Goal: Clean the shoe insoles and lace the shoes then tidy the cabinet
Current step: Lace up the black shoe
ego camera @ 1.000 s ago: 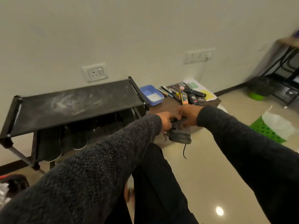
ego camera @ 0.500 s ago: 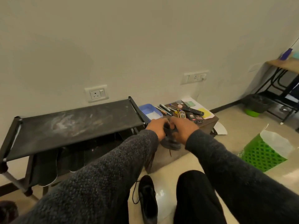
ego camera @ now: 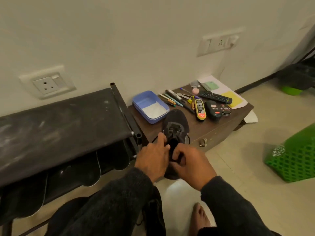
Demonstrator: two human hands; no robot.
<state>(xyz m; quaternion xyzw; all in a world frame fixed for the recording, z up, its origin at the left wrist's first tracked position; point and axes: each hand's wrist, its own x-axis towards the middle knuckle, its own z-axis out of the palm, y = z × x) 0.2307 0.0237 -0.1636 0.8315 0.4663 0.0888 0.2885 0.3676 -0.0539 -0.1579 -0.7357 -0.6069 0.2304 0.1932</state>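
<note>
Crowding shoe (ego camera: 176, 124): blue tray (ego camera: 150, 106), rack (ego camera: 64, 120)

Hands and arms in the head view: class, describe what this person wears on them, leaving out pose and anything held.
Both arms wear long sleeves of dark charcoal, coarse-knit fabric, ending at the wrists. The left hand and right hand are bare: no gloves, rings or watch visible.

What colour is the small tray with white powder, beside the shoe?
The tray is light blue, almost lavender; the head view shows it clearly.

Black shoe (ego camera: 176, 123), blue tray (ego camera: 150, 106), green basket (ego camera: 294, 160)
</note>
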